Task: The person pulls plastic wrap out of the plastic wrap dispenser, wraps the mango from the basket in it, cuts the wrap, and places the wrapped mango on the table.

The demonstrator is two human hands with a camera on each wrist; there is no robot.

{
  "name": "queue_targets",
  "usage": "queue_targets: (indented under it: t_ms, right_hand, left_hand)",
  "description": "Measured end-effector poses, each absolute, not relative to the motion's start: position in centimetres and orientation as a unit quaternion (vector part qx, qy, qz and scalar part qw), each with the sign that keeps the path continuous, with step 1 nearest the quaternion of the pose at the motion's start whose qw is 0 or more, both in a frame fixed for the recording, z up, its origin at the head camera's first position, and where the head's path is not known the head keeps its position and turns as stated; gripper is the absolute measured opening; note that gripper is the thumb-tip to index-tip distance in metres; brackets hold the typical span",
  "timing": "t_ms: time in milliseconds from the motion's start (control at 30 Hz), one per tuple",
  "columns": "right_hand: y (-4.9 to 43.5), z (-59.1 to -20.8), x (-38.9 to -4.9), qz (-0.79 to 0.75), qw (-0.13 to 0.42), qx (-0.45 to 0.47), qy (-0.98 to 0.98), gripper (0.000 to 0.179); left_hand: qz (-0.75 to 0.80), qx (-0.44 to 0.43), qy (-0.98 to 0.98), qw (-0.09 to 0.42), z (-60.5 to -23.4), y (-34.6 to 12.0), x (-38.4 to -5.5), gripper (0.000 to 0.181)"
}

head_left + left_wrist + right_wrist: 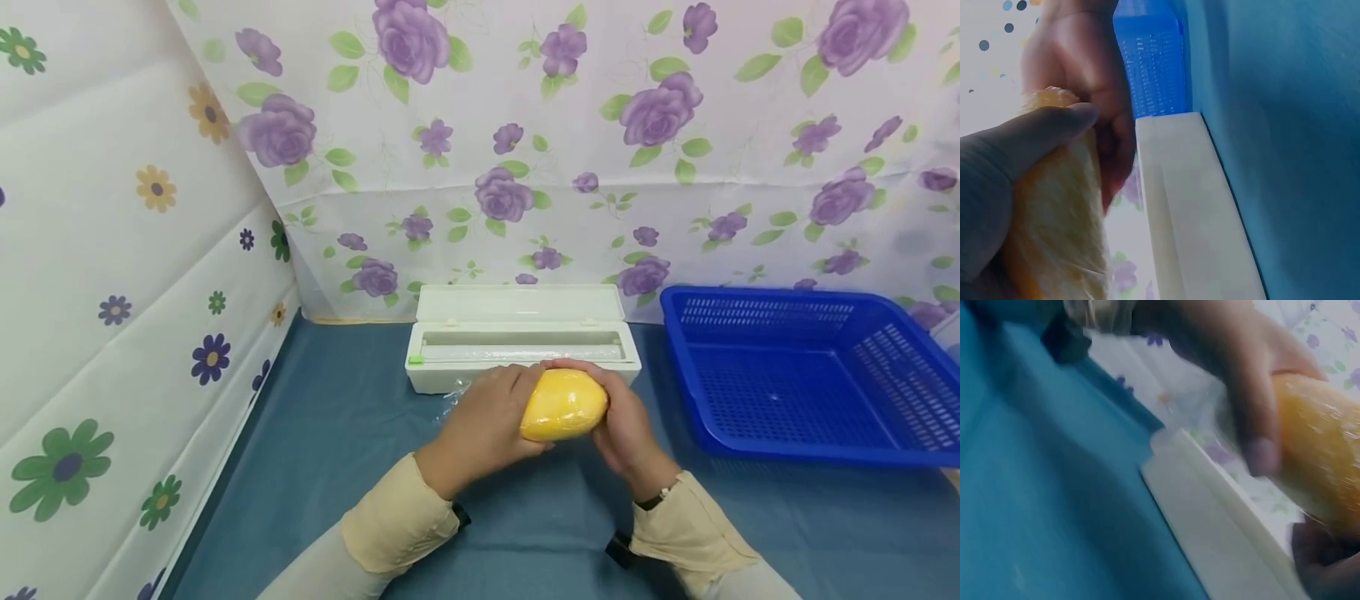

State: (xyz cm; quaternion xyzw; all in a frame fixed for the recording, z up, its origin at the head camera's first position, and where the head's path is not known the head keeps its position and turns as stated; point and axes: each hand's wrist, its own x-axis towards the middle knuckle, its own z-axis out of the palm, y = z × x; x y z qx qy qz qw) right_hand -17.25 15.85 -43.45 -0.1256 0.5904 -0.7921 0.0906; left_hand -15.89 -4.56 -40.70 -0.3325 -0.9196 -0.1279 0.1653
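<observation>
A yellow, rounded oval thing wrapped in clear cling film (564,406) is held up between both hands, in front of a white cling film dispenser. My left hand (487,421) grips its left side, with the thumb (1054,128) laid across the film in the left wrist view. At its other end my right hand (628,425) curves around it, fingers over the far side. In the right wrist view, the wrapped yellow thing (1322,444) sits between the left hand (1241,381) and the curled right fingers (1329,569). Loose film (452,398) shows beside the left hand.
The white dispenser (442,379) stands at the back of the blue-green table (330,467), lid (517,302) raised, film roll (517,352) inside, green slider (416,360) at its left. A blue plastic basket (697,417) sits at the right. Flowered cloth (450,167) hangs behind.
</observation>
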Motion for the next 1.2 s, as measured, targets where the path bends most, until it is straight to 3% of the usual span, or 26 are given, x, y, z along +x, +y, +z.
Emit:
queue_targets:
  t_ms: [233, 567, 833, 1033, 1200]
  right_hand:
    - [16.0, -43.1, -17.6, -0.715, 0.109, -0.118, 0.68, 0.054]
    - [15.8, -43.1, -17.4, -0.739, 0.088, -0.105, 0.66, 0.055]
    - [15.6, -42.9, -17.1, -0.753, 0.072, -0.089, 0.648, 0.054]
    - [15.2, -42.9, -16.9, -0.753, 0.045, -0.068, 0.654, 0.049]
    - [15.2, -42.9, -16.7, -0.754, 0.039, -0.078, 0.651, 0.047]
  left_hand:
    - [-0.078, -0.318, -0.925, 0.193, -40.8, -5.2, -16.2, 0.09]
    - [-0.133, -0.324, -0.916, 0.197, -40.6, -6.1, -17.4, 0.119]
    - [-0.241, -0.33, -0.887, 0.217, -41.3, -6.1, -18.3, 0.086]
    - [-0.302, -0.333, -0.864, 0.225, -42.1, -6.3, -18.9, 0.073]
    - [-0.367, -0.313, -0.849, 0.214, -42.5, -6.2, -19.0, 0.041]
